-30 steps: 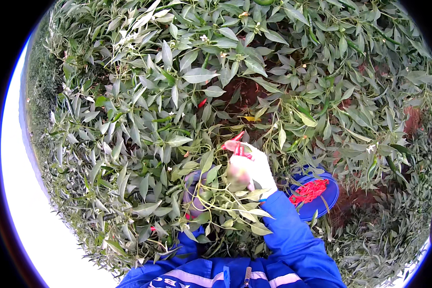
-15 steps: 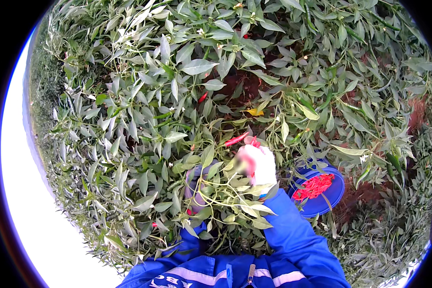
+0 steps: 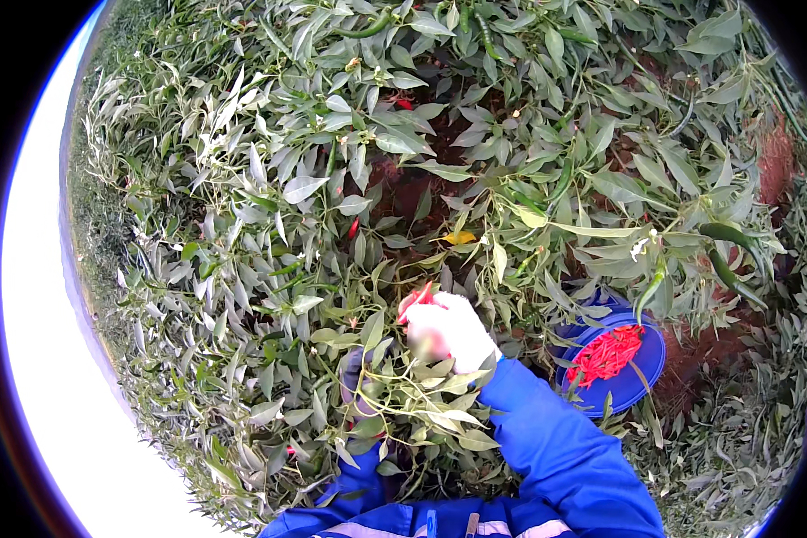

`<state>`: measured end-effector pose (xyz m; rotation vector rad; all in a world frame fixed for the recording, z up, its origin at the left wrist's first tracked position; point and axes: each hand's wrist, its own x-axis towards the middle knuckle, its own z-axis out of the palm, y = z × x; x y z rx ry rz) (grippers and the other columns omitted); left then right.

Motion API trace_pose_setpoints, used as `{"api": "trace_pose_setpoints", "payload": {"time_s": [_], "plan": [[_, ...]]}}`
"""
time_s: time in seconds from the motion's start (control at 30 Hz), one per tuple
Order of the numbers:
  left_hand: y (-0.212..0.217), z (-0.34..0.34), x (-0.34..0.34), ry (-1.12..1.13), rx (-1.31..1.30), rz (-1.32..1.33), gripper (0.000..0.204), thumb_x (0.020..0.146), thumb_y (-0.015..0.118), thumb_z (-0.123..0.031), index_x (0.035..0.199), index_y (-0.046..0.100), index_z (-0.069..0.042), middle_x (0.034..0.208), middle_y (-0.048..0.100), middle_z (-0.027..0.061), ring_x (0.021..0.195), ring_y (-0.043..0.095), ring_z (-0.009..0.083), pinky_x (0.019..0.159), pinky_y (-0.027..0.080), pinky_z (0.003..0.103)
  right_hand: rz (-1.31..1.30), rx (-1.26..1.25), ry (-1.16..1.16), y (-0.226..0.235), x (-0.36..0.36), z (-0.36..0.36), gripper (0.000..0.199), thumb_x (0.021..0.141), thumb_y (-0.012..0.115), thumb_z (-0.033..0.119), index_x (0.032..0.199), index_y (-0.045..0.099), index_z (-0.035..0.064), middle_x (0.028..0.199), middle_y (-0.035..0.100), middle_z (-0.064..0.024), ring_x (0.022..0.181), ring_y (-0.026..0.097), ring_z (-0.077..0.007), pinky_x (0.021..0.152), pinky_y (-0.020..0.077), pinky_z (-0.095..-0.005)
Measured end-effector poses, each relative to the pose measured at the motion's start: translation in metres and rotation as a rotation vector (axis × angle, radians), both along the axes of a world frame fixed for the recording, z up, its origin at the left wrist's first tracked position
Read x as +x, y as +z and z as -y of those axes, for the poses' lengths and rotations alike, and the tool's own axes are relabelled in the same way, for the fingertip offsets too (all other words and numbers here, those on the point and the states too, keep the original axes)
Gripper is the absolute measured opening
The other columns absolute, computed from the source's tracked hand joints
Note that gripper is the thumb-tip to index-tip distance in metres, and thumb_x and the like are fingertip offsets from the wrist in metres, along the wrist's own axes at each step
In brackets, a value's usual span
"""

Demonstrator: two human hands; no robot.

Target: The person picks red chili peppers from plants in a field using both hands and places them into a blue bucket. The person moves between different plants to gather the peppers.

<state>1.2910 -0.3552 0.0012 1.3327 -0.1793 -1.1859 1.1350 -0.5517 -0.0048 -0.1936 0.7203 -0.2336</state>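
Among leafy plants (image 3: 179,296), the right hand (image 3: 455,334) grips red peppers (image 3: 417,305), the leaf-screened left hand (image 3: 359,384) I can't judge, a picked heap (image 3: 608,355) lies in the blue bucket (image 3: 634,391), another red pepper (image 3: 353,229) looks unpicked.

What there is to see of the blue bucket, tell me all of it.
The blue bucket is round and looks like smooth plastic. Its mouth faces the camera, showing a heap of red chilies inside, bare wall partly around it. It sits to the right of the right sleeve, beside reddish soil; foliage overlaps its edge. Its base is hidden, so any tilt is unclear.
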Motion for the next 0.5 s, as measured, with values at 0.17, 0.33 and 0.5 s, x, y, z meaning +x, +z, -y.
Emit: {"api": "trace_pose_setpoints", "payload": {"time_s": [0.17,0.33,0.5], "plan": [[0.001,0.012,0.006,-0.225,0.042,0.137,0.036,0.088,0.068,-0.018,0.117,0.063,0.003,0.122,0.062,0.0247,0.108,0.065,0.0298,0.093,0.055,0.041,0.028,0.148,-0.223,-0.005,-0.014,-0.020,0.023,0.089,0.064,0.022,0.105,0.064,0.0048,0.078,0.063,0.0012,0.057,0.053,-0.0018,0.046,0.0370,-0.0160],[-0.004,0.001,-0.013,-0.154,0.025,0.561,0.032,0.093,0.060,-0.020,0.116,0.060,0.002,0.114,0.065,0.0216,0.102,0.065,0.0287,0.091,0.053,0.040,-0.029,0.078,-0.184,-0.003,-0.014,-0.027,0.025,0.091,0.063,0.019,0.109,0.062,0.0032,0.071,0.059,-0.0005,0.049,0.046,-0.0035,0.039,0.0306,-0.0194],[0.017,0.023,-0.026,-0.100,0.041,0.560,0.031,0.091,0.061,-0.022,0.113,0.062,0.001,0.109,0.067,0.0143,0.094,0.066,0.0208,0.086,0.052,0.034,0.070,0.048,-0.081,-0.002,-0.022,-0.022,0.019,0.092,0.061,0.018,0.103,0.064,0.0026,0.070,0.059,0.0005,0.049,0.046,-0.0034,0.042,0.0310,-0.0184]]}}
